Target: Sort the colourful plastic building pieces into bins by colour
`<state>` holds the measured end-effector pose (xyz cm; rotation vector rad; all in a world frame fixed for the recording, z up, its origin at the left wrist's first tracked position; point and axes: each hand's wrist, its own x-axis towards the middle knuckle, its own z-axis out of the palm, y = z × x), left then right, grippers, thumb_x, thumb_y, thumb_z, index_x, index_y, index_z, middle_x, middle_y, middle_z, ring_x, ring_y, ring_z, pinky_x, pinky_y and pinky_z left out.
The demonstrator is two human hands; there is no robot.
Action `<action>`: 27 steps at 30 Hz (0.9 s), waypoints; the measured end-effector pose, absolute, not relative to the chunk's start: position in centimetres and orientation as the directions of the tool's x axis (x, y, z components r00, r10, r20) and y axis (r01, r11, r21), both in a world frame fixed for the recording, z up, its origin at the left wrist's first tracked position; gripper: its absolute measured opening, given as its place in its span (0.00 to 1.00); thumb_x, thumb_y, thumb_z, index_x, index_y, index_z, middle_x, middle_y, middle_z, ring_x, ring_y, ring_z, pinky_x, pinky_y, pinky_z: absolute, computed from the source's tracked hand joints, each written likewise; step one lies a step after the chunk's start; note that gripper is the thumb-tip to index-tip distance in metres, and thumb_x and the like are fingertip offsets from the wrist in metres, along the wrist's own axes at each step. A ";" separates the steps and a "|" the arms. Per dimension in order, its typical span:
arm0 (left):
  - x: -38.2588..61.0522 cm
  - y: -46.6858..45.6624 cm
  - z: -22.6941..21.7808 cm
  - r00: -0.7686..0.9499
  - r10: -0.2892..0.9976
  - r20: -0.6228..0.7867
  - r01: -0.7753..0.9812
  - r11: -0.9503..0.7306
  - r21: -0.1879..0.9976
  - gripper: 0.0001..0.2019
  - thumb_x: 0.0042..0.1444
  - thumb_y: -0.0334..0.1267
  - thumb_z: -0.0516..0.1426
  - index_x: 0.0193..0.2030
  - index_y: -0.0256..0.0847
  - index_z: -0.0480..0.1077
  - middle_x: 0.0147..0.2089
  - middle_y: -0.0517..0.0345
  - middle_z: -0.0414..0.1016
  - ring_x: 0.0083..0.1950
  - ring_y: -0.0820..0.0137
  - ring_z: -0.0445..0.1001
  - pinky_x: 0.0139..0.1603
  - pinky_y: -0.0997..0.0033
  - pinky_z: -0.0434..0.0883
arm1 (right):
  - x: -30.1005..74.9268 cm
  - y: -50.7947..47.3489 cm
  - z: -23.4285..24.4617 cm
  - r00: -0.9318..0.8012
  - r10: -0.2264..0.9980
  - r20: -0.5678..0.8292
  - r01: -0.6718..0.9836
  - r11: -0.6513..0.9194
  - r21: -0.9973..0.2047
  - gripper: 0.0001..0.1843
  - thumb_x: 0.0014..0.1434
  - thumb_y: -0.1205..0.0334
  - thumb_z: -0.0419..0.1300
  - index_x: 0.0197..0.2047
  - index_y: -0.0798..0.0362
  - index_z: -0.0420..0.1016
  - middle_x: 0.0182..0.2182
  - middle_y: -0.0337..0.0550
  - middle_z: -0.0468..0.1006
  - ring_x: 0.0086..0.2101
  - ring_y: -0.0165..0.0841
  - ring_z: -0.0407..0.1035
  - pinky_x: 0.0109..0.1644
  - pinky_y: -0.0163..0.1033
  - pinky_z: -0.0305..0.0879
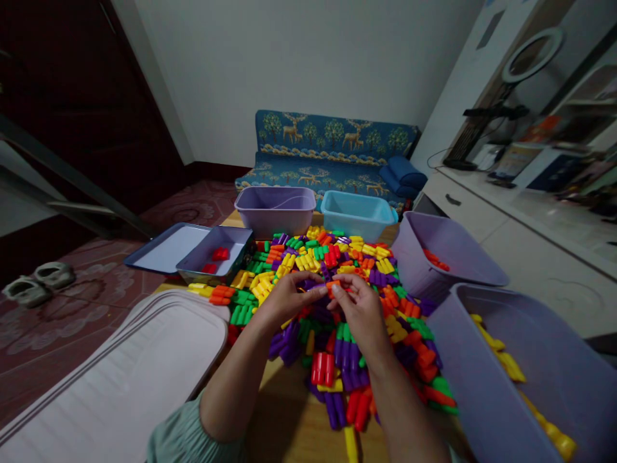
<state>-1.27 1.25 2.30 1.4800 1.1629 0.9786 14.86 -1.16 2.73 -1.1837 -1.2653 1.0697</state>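
An orange plastic building block (332, 285) is pinched between my two hands, above a big heap of similar blocks (308, 262). My left hand (297, 294) closes thumb and fingers at its left side; a bit of purple shows there, but I cannot tell whether it belongs to a held piece. My right hand (355, 299) grips the orange block from the right with bent fingers. Purple, green, red and yellow blocks lie around and below both hands. A red block (322, 368) lies in front, near my right forearm.
Behind the heap stand a purple bin (274, 215) and a blue bin (359, 222). At right, one bin (424, 225) holds red-orange blocks, another (453, 334) yellow ones. An open tin (231, 263) holds red blocks. Stacked pale lids (144, 360) lie left of the wooden table (284, 411).
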 end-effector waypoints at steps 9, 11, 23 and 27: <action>-1.5 1.3 2.8 0.187 0.982 -0.014 0.034 0.008 0.999 0.20 0.40 0.49 0.68 0.33 0.35 0.73 0.21 0.63 0.68 0.20 0.79 0.63 0.21 0.79 0.60 | 14.8 -0.8 2.1 0.044 0.998 0.041 -0.052 0.043 -0.998 0.19 0.53 0.50 0.63 0.42 0.56 0.71 0.21 0.36 0.74 0.19 0.28 0.69 0.23 0.33 0.69; -1.9 1.4 2.6 0.131 0.990 0.050 0.119 -0.065 0.991 0.16 0.42 0.46 0.67 0.30 0.35 0.73 0.22 0.63 0.68 0.21 0.79 0.62 0.22 0.80 0.59 | 15.4 -0.4 1.9 0.095 0.993 0.066 -0.024 0.068 -0.997 0.19 0.53 0.50 0.62 0.42 0.56 0.71 0.22 0.37 0.74 0.19 0.29 0.70 0.24 0.34 0.69; -2.8 1.5 3.2 0.009 0.999 0.032 0.140 -0.033 0.990 0.16 0.45 0.47 0.64 0.33 0.36 0.72 0.27 0.61 0.70 0.26 0.76 0.66 0.28 0.78 0.64 | 15.3 -1.3 2.5 0.024 0.860 0.509 0.737 0.329 -0.590 0.16 0.55 0.62 0.61 0.49 0.50 0.77 0.50 0.51 0.73 0.52 0.45 0.66 0.57 0.53 0.63; -1.8 0.9 4.2 0.212 0.976 -0.049 0.009 0.048 0.999 0.20 0.42 0.50 0.66 0.35 0.36 0.72 0.23 0.65 0.67 0.22 0.79 0.61 0.24 0.78 0.60 | 13.3 -2.3 3.0 -0.009 0.924 0.383 0.427 0.350 -0.834 0.23 0.57 0.56 0.61 0.55 0.50 0.70 0.48 0.49 0.76 0.44 0.39 0.71 0.48 0.45 0.70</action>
